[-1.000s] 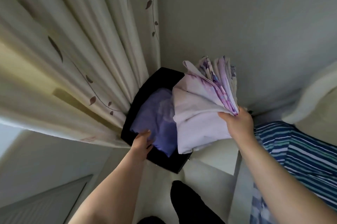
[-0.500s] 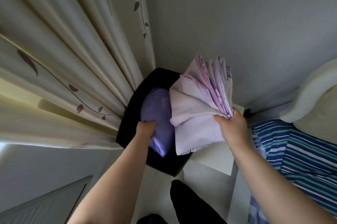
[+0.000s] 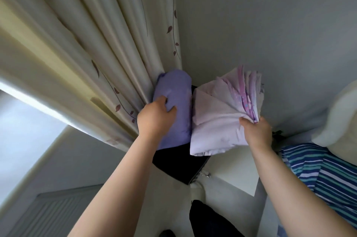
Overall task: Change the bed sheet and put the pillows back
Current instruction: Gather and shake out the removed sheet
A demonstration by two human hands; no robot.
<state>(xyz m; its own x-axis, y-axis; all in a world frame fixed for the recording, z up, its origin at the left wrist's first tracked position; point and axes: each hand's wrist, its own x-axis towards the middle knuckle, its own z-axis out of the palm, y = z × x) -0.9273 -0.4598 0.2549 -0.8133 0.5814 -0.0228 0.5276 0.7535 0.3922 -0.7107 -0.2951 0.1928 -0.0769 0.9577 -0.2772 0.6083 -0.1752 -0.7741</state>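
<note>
My left hand (image 3: 154, 117) grips a folded lilac sheet (image 3: 174, 90) and holds it up above a black storage box (image 3: 179, 165), against the curtain. My right hand (image 3: 257, 130) pinches a stack of folded pale pink and purple floral linen (image 3: 218, 120) by its edge, held up to the right of the lilac sheet. The bed with a blue and teal striped sheet (image 3: 326, 171) lies at the lower right, and a cream pillow (image 3: 340, 120) sits at its head.
Cream curtains with a brown leaf print (image 3: 96, 47) hang at the left, touching the lilac sheet. A white bedside surface (image 3: 231, 177) stands between box and bed. A radiator (image 3: 48, 213) is at the lower left. My dark-clothed leg (image 3: 208, 221) shows below.
My left hand has closed on the lilac sheet and lifted it up out of the black box toward the curtain. My right hand stays holding the floral stack up.
</note>
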